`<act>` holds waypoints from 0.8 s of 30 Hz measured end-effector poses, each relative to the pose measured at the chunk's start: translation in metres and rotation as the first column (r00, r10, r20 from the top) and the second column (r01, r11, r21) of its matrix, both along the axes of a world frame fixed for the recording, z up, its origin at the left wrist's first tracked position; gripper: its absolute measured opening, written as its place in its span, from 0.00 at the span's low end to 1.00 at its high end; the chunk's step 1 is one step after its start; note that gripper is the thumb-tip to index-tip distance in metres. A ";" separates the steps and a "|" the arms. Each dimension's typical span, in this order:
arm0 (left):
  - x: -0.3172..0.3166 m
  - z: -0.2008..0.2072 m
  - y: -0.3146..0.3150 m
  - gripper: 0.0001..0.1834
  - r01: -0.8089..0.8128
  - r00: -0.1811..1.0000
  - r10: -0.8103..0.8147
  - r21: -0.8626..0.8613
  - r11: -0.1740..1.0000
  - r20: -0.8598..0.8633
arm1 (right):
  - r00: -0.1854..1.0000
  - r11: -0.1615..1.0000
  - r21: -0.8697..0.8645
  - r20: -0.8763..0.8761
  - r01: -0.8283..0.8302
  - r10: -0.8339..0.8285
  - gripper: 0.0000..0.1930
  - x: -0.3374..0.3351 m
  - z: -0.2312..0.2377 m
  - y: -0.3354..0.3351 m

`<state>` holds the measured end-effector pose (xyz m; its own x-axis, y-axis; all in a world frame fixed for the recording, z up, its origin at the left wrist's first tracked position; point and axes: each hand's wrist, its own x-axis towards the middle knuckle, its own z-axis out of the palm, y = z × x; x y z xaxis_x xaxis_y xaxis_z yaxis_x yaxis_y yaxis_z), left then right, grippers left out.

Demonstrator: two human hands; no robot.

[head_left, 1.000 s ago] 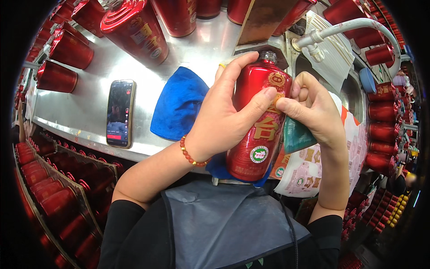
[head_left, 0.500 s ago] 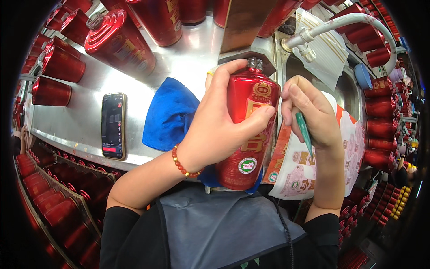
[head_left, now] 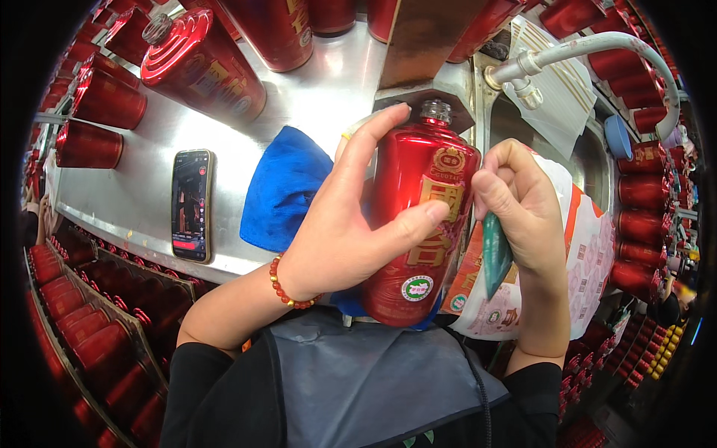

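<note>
A glossy red bottle (head_left: 399,168) with gold lettering and a grey ridged neck leans in front of me, its base near my apron. My left hand (head_left: 343,235) holds it from the left, thumb across the front and forefinger along the shoulder. At the bottle's right edge is my right hand (head_left: 526,201), thumb and fingers pinched together. A flat green pointed tool (head_left: 495,257) sticks out below those fingers; its upper end is hidden in the hand. A round green-and-white sticker sits low on the bottle. Beneath its base shows some blue cloth.
Left of the bottle lie a crumpled blue cloth (head_left: 284,190) and a phone (head_left: 192,209) on the metal worktop (head_left: 134,201). On the right are printed label sheets (head_left: 586,261), a sink (head_left: 515,116) and a curved faucet (head_left: 597,41). Red bottles (head_left: 205,71) stand at the back.
My right hand has turned, so the green tool's broader face now shows. My left thumb has slid slightly down and left on the bottle. The whole view has shifted a little.
</note>
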<state>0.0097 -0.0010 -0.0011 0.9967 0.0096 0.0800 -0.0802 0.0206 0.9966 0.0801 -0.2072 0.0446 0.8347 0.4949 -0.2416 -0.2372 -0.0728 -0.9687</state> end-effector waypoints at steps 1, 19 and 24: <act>-0.001 -0.001 -0.001 0.44 -0.017 1.000 0.017 -0.039 0.999 -0.004 | 1.000 1.000 0.015 0.021 0.022 -0.022 0.10 -0.002 -0.002 0.003; -0.014 -0.001 0.009 0.44 0.016 0.999 -0.019 -0.103 0.995 -0.028 | 0.990 0.995 -0.104 0.136 -0.006 0.021 0.13 0.006 -0.001 -0.011; -0.031 -0.002 0.023 0.56 0.082 0.991 -0.098 0.160 0.984 0.094 | 0.957 0.978 -0.085 0.238 0.191 -0.166 0.16 -0.008 0.029 -0.009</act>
<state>-0.0211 0.0215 -0.0029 0.9796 -0.1003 0.1743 -0.1859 -0.1217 0.9750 0.0725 -0.2162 0.0739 0.9461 0.3146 -0.0775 -0.0294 -0.1550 -0.9875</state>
